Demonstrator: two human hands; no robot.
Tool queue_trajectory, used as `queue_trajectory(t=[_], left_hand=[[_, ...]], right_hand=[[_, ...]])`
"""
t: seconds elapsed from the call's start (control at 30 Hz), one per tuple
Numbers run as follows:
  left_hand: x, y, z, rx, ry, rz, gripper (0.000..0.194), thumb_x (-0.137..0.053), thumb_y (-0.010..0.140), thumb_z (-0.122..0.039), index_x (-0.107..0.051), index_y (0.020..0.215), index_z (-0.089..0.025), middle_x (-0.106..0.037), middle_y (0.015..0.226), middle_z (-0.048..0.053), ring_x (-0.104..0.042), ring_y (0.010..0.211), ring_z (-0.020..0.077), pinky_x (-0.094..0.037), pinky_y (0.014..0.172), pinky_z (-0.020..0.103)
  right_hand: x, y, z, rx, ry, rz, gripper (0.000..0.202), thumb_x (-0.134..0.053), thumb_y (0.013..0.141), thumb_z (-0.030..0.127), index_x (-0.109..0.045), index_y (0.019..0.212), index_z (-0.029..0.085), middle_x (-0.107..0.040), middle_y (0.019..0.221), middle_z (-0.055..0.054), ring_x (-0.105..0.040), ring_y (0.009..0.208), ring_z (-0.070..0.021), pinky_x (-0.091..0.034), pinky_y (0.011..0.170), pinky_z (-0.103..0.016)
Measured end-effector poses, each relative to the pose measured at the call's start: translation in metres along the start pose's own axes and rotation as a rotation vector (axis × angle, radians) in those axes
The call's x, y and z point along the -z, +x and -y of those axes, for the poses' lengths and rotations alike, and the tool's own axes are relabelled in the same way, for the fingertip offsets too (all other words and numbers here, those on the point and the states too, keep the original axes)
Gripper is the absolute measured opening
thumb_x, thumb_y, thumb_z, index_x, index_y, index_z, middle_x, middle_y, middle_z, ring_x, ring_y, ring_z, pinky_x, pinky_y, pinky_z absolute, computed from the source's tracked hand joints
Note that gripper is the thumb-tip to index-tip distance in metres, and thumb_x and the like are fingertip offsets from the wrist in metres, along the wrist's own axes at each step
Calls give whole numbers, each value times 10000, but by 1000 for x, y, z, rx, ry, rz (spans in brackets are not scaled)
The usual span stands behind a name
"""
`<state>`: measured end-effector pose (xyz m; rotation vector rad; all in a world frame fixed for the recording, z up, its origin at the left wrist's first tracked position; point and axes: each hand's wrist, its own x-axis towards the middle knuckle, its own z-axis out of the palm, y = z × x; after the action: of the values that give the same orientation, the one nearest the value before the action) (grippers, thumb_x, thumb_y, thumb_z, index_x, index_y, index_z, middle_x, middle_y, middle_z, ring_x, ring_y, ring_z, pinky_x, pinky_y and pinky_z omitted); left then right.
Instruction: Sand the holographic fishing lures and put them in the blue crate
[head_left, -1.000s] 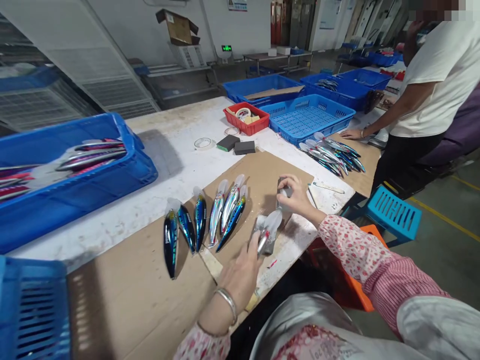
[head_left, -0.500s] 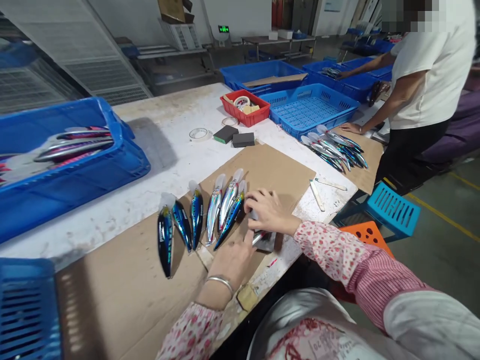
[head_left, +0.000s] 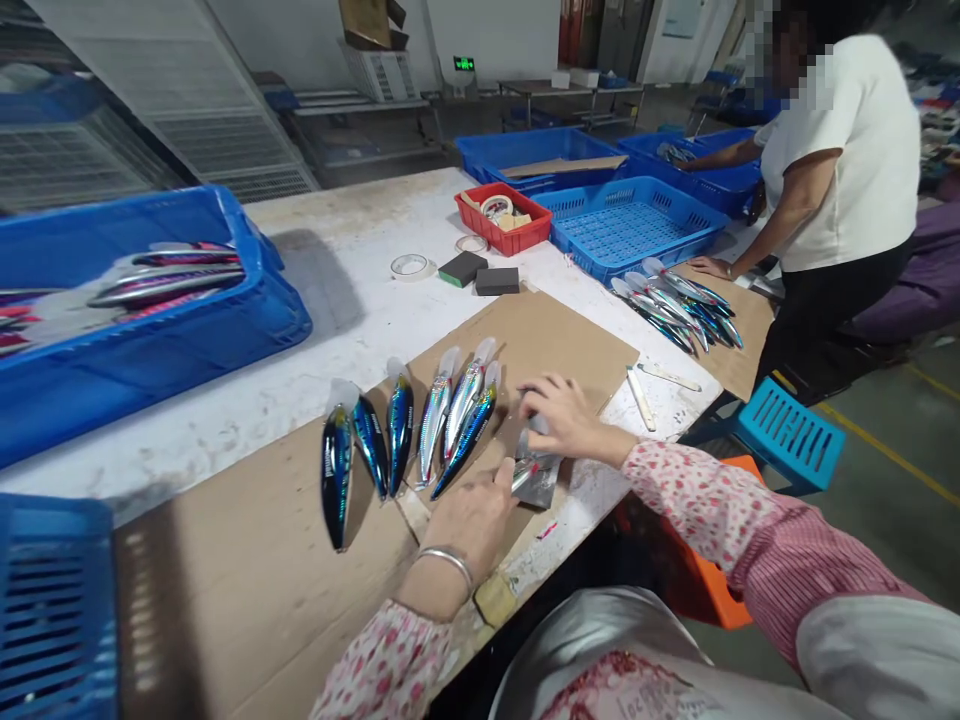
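Observation:
My left hand (head_left: 469,530), with a silver bangle on its wrist, is closed on the tail part of a fishing lure (head_left: 523,478) near the table's front edge. My right hand (head_left: 559,410) is closed at the lure's other end, around its clear lip (head_left: 535,436). Beneath the lure lies a dark grey flat block (head_left: 541,488). To the left, several blue and silver lures (head_left: 465,410) lie in a row on brown cardboard (head_left: 262,560), their clear lips pointing away from me.
A blue crate of lures (head_left: 270,310) stands left, a slotted blue basket (head_left: 60,600) nearer. Behind are tape (head_left: 409,266), dark blocks (head_left: 496,281), a red tray (head_left: 525,237) and a blue basket (head_left: 600,262). Right: cutters (head_left: 641,398), a lure pile (head_left: 697,305), stools (head_left: 795,425), a person (head_left: 847,150).
The view has shifted slightly. My right hand has moved a little away from my left hand, showing more of the clear lip and grey block. The person at the right has leaned toward the crates.

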<state>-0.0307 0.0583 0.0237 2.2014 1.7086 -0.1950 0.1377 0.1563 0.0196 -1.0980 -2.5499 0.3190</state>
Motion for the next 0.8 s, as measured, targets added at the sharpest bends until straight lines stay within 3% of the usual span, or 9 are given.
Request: queue_trajectory(t=[0.1, 0.23, 0.47, 0.6, 0.73, 0.8], left_hand=[[0, 1, 0, -5, -23, 1, 447, -367, 925, -257, -467, 1350, -160, -652, 1033, 170, -669, 854, 296, -493, 745, 385], [2, 1, -1, 2, 12, 9, 434, -350, 926, -276, -501, 1300, -115, -659, 1012, 194, -669, 861, 331, -495, 734, 413], [6, 1, -3, -31, 91, 28, 418, -314, 929, -248, -490, 1293, -143, -668, 1012, 174, -685, 843, 297, -499, 682, 359], [6, 2, -4, 12, 119, 62, 418, -333, 932, -272, -487, 1291, -121, -675, 1010, 176, -685, 866, 305, -520, 693, 379], [3, 2, -4, -10, 117, 38, 408, -352, 931, -259, -474, 1304, -146, -674, 1017, 160, -688, 851, 288, -525, 690, 375], [3, 2, -4, -14, 119, 39, 399, -342, 931, -232, -484, 1292, -139, -673, 1018, 163, -689, 855, 287, -525, 699, 376]], right_hand=[[0, -2, -1, -66, -9, -8, 172, -663, 752, 282, -592, 898, 223, -567, 1253, -58, -425, 1138, -288, -341, 871, -419], [-8, 3, 12, -17, -29, -88, 189, -643, 770, 282, -597, 947, 235, -517, 1322, -38, -376, 1206, -291, -329, 919, -436], [-5, -3, 1, -120, -21, -48, 186, -663, 750, 287, -600, 915, 229, -552, 1275, -61, -418, 1162, -289, -356, 875, -419], [-10, 2, 11, -33, -64, -112, 198, -642, 771, 277, -601, 960, 234, -513, 1336, -49, -364, 1224, -297, -317, 932, -441], [-5, -4, 1, -81, -30, -20, 187, -661, 758, 294, -597, 921, 229, -544, 1287, -51, -419, 1160, -281, -345, 884, -418], [-6, -3, 2, -124, -45, -32, 178, -656, 757, 290, -595, 914, 231, -548, 1278, -50, -418, 1158, -285, -340, 880, -427]])
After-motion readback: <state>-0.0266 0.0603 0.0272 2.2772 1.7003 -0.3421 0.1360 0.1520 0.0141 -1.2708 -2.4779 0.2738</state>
